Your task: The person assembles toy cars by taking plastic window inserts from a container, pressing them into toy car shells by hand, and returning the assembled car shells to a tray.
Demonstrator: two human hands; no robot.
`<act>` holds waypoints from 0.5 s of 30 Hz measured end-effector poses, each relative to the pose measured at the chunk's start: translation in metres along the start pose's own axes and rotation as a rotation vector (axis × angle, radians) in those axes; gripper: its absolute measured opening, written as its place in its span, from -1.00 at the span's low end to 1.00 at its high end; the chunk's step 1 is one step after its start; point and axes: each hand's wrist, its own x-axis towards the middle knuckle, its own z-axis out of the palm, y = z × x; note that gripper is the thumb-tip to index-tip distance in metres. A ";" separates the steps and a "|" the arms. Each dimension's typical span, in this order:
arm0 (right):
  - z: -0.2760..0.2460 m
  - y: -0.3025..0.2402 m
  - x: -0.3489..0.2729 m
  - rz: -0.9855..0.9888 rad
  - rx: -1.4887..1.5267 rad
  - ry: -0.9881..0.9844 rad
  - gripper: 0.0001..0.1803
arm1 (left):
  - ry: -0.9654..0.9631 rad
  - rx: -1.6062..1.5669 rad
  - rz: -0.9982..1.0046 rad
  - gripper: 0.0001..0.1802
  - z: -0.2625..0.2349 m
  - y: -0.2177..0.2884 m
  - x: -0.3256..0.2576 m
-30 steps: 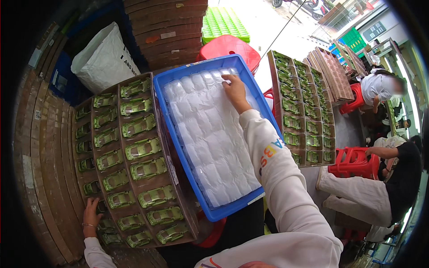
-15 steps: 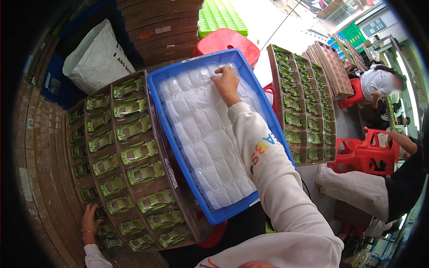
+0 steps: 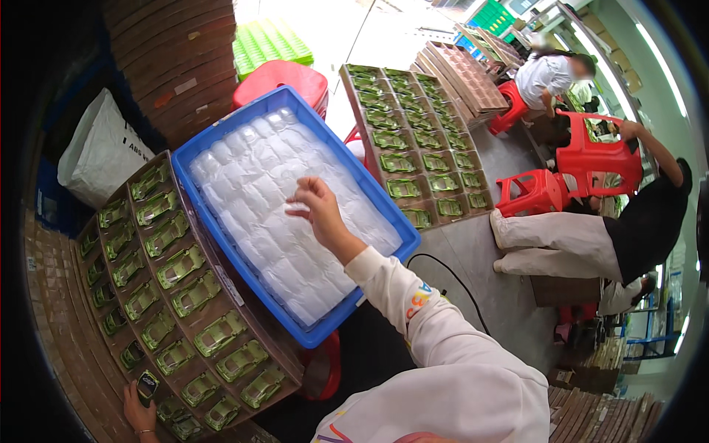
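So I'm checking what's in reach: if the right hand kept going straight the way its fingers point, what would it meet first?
Most likely the clear plastic blister shells filling the blue plastic crate. The right hand hovers over them, fingers pointing left and slightly down; its height above them is unclear.

Right hand (image 3: 319, 209) extended over blue crate (image 3: 221, 140), fingers pinched, white sleeve to wrist; left hand (image 3: 140, 410) low, left of crate, gripping small dark item.

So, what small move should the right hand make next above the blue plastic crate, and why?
Probably lift the right hand clear of the blue plastic crate: its fingertips pinch something clear above the clear plastic blister shells, while the left hand holds a small dark object by the brown cardboard tray.
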 end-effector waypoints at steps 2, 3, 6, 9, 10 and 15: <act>-0.013 -0.006 -0.028 0.049 0.027 -0.012 -0.68 | -0.004 -0.088 -0.142 -0.15 -0.009 0.007 -0.005; -0.017 -0.005 -0.039 0.072 0.038 -0.061 -0.66 | 0.007 -0.086 -0.135 -0.15 -0.006 -0.001 -0.012; -0.023 -0.006 -0.073 0.097 0.066 -0.116 -0.56 | 0.280 -0.204 -0.121 -0.24 0.010 -0.022 -0.025; -0.028 -0.010 -0.103 0.085 0.061 -0.171 -0.41 | 0.403 -0.673 -0.301 -0.35 0.016 -0.004 -0.024; -0.030 -0.011 -0.110 0.071 0.059 -0.162 -0.41 | 0.477 -0.962 -0.324 -0.38 0.017 0.012 -0.023; -0.007 -0.010 -0.146 0.145 0.040 -0.261 -0.53 | 0.388 -2.212 -0.016 -0.41 0.034 0.089 -0.057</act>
